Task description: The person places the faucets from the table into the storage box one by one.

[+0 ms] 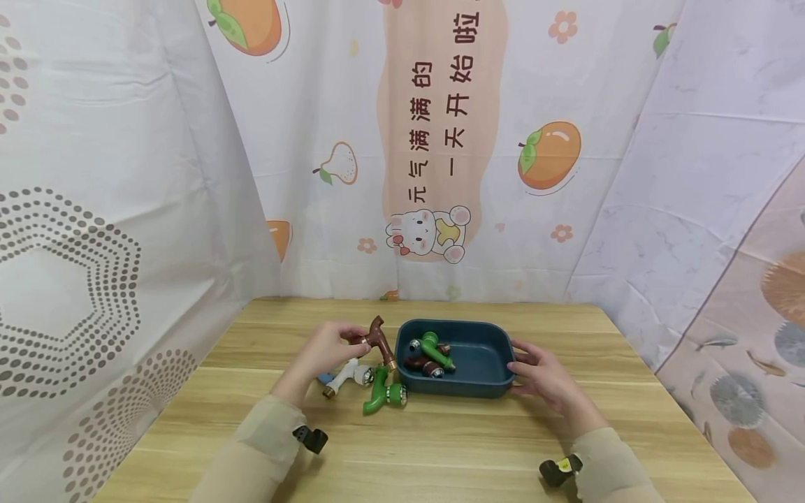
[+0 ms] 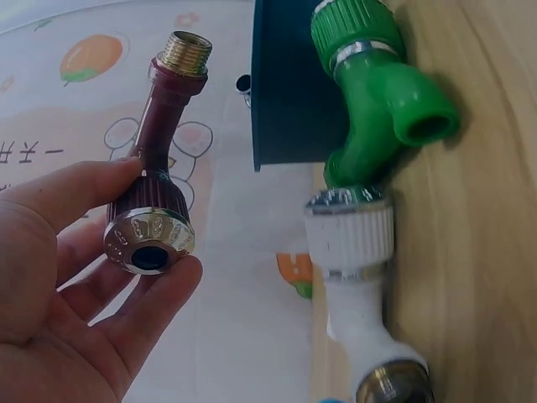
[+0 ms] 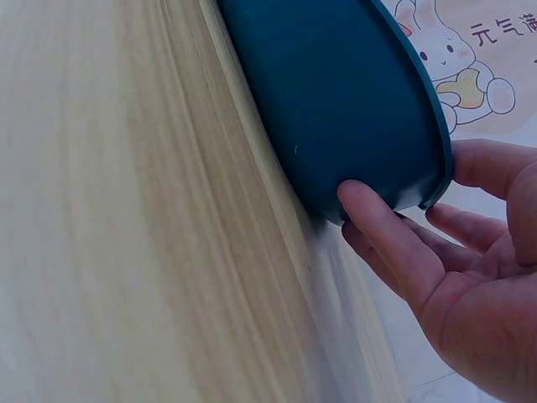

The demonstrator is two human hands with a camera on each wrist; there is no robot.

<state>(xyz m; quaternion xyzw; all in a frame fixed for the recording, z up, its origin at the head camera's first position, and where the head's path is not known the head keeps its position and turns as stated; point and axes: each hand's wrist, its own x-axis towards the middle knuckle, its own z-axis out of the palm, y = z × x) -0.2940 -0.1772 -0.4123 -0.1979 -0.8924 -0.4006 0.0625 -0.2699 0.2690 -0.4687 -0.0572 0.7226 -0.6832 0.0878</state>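
My left hand (image 1: pixel 336 344) pinches a dark brown water tap (image 1: pixel 379 340) between thumb and fingers. It is raised beside the left end of a dark teal box (image 1: pixel 481 363). In the left wrist view the tap's brass threaded end (image 2: pixel 186 54) points up and its chrome-capped knob lies at my fingertips. My right hand (image 1: pixel 544 377) touches the box's right end, fingers spread and fairly straight along the outer wall (image 3: pixel 336 101). Inside the box, toward its left, lie a green tap (image 1: pixel 430 346) and brown taps (image 1: pixel 415 362), partly covered by it.
On the wooden table (image 1: pixel 440 447), left of the box, a green tap (image 1: pixel 379 392) lies near the box's front left corner. Next to it are a white tap (image 1: pixel 344 376) and a small blue piece (image 1: pixel 325 378), partly hidden. A printed curtain (image 1: pixel 327 230) hangs behind the table.
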